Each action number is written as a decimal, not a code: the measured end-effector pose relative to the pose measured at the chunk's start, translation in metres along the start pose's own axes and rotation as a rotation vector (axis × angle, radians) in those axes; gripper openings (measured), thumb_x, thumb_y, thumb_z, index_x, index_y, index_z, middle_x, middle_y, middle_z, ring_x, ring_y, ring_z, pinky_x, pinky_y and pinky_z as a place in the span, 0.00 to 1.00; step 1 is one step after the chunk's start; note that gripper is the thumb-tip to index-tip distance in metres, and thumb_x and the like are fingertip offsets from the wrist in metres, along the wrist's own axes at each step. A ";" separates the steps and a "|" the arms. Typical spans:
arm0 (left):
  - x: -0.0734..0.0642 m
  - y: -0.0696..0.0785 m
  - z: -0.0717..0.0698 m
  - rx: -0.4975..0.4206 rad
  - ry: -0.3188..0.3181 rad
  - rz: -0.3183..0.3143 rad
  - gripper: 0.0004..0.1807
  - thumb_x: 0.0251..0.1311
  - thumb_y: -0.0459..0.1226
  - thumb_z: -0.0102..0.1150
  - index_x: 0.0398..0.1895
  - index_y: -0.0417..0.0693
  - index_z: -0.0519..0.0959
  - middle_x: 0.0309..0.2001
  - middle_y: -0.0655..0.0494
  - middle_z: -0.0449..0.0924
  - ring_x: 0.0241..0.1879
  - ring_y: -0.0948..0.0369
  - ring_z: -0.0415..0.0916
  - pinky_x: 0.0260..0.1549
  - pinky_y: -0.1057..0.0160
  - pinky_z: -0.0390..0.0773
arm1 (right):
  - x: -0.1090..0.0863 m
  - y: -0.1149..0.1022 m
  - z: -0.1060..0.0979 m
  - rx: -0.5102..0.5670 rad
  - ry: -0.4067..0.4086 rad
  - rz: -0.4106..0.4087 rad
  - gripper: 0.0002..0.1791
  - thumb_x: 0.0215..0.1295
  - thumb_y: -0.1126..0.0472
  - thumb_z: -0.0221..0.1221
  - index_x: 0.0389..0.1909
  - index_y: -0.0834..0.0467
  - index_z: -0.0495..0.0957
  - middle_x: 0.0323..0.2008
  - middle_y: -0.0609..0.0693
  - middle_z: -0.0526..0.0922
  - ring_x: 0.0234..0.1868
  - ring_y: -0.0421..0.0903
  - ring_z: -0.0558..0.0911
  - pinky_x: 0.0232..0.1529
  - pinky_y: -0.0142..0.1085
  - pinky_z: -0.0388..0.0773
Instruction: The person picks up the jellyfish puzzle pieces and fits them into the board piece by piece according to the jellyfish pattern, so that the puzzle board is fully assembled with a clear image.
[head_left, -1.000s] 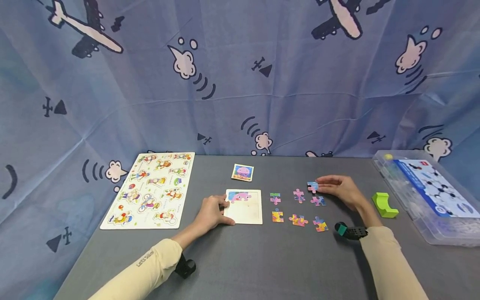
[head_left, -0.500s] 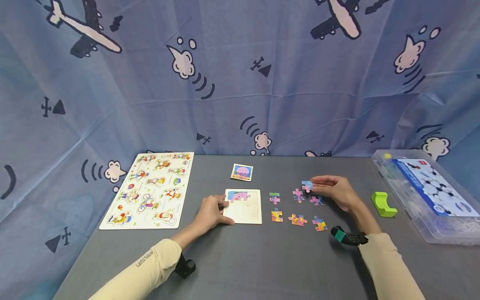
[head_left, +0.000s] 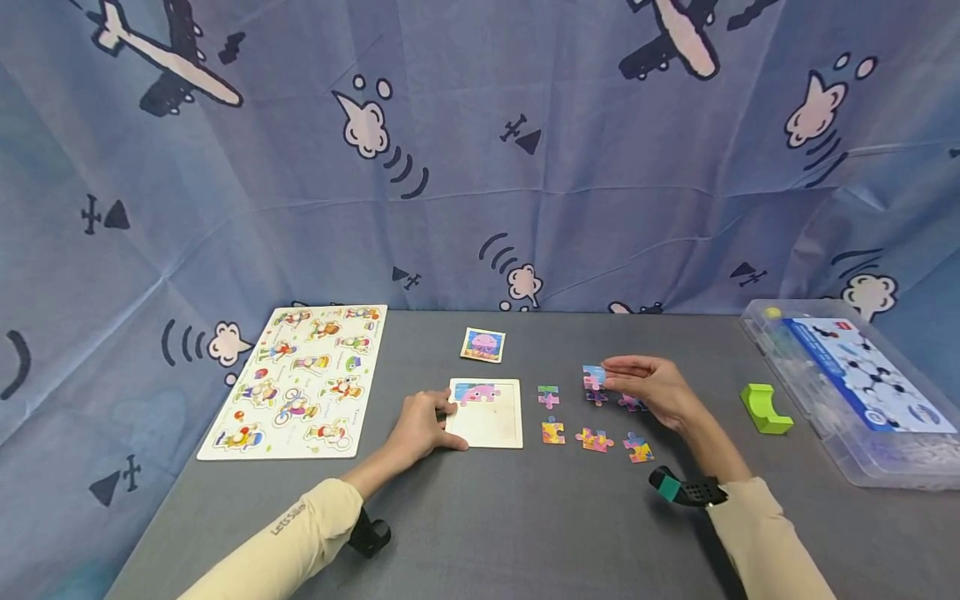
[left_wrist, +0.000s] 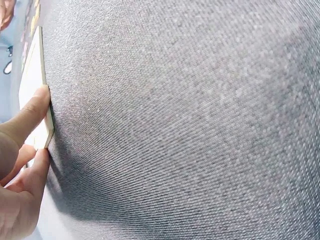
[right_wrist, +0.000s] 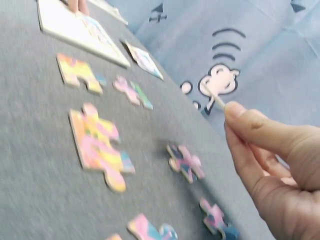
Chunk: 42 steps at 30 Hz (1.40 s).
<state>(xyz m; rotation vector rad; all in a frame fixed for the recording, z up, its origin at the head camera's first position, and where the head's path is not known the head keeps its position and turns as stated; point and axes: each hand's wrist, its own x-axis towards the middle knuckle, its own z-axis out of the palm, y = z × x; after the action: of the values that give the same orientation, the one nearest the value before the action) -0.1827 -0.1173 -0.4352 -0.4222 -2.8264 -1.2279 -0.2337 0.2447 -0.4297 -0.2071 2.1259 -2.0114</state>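
Observation:
My left hand (head_left: 420, 427) holds the left side of a square wooden puzzle tray (head_left: 501, 425), thumb at its near left corner; in the left wrist view the thumb and a fingertip (left_wrist: 43, 156) bear on its edges. Joined pieces with a pink animal on blue (head_left: 478, 392) fill the tray's upper left. My right hand (head_left: 656, 393) pinches a blue-and-pink jigsaw piece (head_left: 593, 376) between thumb and fingers, raised above the table. It shows nearly edge-on in the right wrist view. Below it lies a pink-and-purple piece (right_wrist: 186, 162), partly covered in the head view.
Several loose pieces lie right of the tray, including a yellow one (head_left: 552, 432) and a green-and-pink one (head_left: 548, 397). A small picture card (head_left: 483, 344) lies behind. A large picture board (head_left: 300, 383) is left; a green block (head_left: 767, 409) and clear plastic case (head_left: 840, 450) are right.
My right hand has carried the blue-and-pink jigsaw piece leftward, from the right end of the back row to over the pink-and-purple piece. My left hand stays on the tray.

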 end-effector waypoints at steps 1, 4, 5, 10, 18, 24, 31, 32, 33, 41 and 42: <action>0.000 0.000 0.000 0.003 0.000 0.005 0.32 0.26 0.33 0.82 0.41 0.26 0.82 0.53 0.33 0.76 0.56 0.42 0.73 0.53 0.49 0.73 | 0.000 -0.001 0.002 -0.010 -0.002 0.008 0.22 0.57 0.71 0.65 0.53 0.71 0.75 0.40 0.41 0.85 0.42 0.37 0.83 0.45 0.33 0.80; -0.001 0.001 -0.001 0.003 0.000 0.004 0.32 0.26 0.33 0.82 0.41 0.26 0.82 0.53 0.34 0.76 0.56 0.42 0.73 0.54 0.50 0.73 | -0.002 -0.004 0.009 -0.022 -0.012 0.024 0.25 0.57 0.70 0.65 0.55 0.73 0.72 0.41 0.41 0.85 0.42 0.37 0.83 0.46 0.35 0.80; 0.000 0.001 -0.001 0.005 0.001 0.003 0.32 0.26 0.33 0.82 0.40 0.26 0.82 0.53 0.34 0.77 0.56 0.42 0.73 0.54 0.50 0.73 | -0.002 -0.005 0.011 -0.025 -0.017 0.028 0.25 0.57 0.70 0.65 0.56 0.74 0.72 0.41 0.42 0.84 0.43 0.37 0.83 0.46 0.35 0.80; 0.000 0.000 0.000 0.002 0.003 -0.005 0.32 0.26 0.33 0.82 0.40 0.27 0.82 0.53 0.35 0.77 0.56 0.42 0.73 0.53 0.50 0.73 | -0.002 -0.006 0.022 -0.030 -0.020 0.039 0.28 0.57 0.69 0.66 0.57 0.76 0.69 0.43 0.44 0.84 0.43 0.38 0.83 0.47 0.36 0.79; 0.001 0.000 0.000 -0.006 0.006 -0.012 0.32 0.26 0.32 0.82 0.40 0.26 0.82 0.53 0.34 0.77 0.56 0.42 0.73 0.55 0.50 0.72 | 0.001 -0.002 0.031 0.004 -0.019 0.027 0.28 0.57 0.71 0.65 0.57 0.77 0.68 0.43 0.44 0.84 0.43 0.37 0.82 0.44 0.33 0.80; 0.000 0.001 0.000 0.006 0.009 -0.011 0.31 0.26 0.32 0.82 0.40 0.26 0.82 0.53 0.34 0.77 0.57 0.42 0.72 0.56 0.49 0.71 | 0.005 0.004 0.040 0.047 -0.032 0.023 0.26 0.57 0.73 0.64 0.56 0.77 0.69 0.42 0.44 0.84 0.43 0.37 0.82 0.44 0.33 0.80; -0.001 0.000 0.000 0.002 0.010 0.014 0.32 0.26 0.32 0.82 0.41 0.25 0.81 0.52 0.32 0.77 0.55 0.41 0.73 0.53 0.49 0.73 | 0.011 0.007 0.054 0.061 -0.017 0.020 0.26 0.56 0.73 0.65 0.56 0.76 0.70 0.44 0.47 0.84 0.45 0.37 0.82 0.46 0.32 0.79; -0.001 0.000 0.000 0.001 0.012 0.017 0.32 0.26 0.32 0.82 0.41 0.25 0.81 0.52 0.32 0.77 0.55 0.41 0.73 0.53 0.49 0.73 | 0.012 0.007 0.056 0.063 -0.013 0.020 0.27 0.55 0.73 0.65 0.55 0.76 0.71 0.43 0.47 0.84 0.45 0.37 0.82 0.45 0.32 0.79; -0.001 0.000 0.000 0.000 0.013 0.018 0.32 0.26 0.32 0.82 0.41 0.25 0.81 0.52 0.32 0.76 0.55 0.41 0.73 0.53 0.49 0.73 | 0.013 0.007 0.057 0.062 -0.012 0.020 0.27 0.55 0.73 0.65 0.56 0.77 0.70 0.43 0.47 0.84 0.44 0.37 0.82 0.46 0.32 0.79; -0.001 0.000 0.000 0.003 0.021 0.029 0.32 0.25 0.32 0.82 0.40 0.25 0.81 0.52 0.32 0.77 0.55 0.41 0.73 0.51 0.50 0.75 | 0.019 0.008 0.070 0.086 -0.028 0.017 0.27 0.56 0.75 0.63 0.57 0.79 0.67 0.47 0.53 0.83 0.44 0.38 0.82 0.47 0.34 0.79; -0.001 0.000 0.000 0.005 0.023 0.033 0.32 0.25 0.32 0.82 0.40 0.25 0.81 0.51 0.32 0.77 0.55 0.41 0.73 0.51 0.50 0.75 | 0.020 0.009 0.072 0.088 -0.028 0.016 0.27 0.56 0.76 0.63 0.57 0.79 0.68 0.47 0.54 0.83 0.43 0.38 0.83 0.46 0.34 0.79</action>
<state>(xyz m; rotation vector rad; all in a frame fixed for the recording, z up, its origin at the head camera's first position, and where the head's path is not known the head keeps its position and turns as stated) -0.1821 -0.1174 -0.4359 -0.4498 -2.7908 -1.2116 -0.2346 0.1707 -0.4429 -0.2027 2.0112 -2.0749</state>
